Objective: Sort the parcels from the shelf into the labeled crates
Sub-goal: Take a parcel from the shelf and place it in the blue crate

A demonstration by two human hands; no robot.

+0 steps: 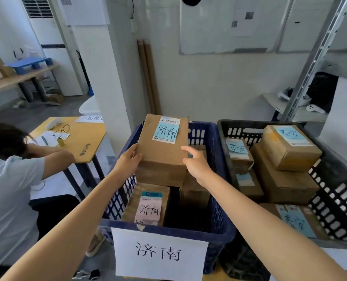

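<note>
Above the blue crate (219,179), parcel (162,153) gripped at opposite edges by left hand (128,159), right hand (196,164)

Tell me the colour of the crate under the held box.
Dark blue: the crate under the box shows best in the head view.

Brown parcel (162,151), blue 济南 label, tilted over blue crate (220,207), possibly resting on parcels inside (195,191).

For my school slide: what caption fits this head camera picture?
Left hand and right hand hold a parcel over the blue crate.
</note>
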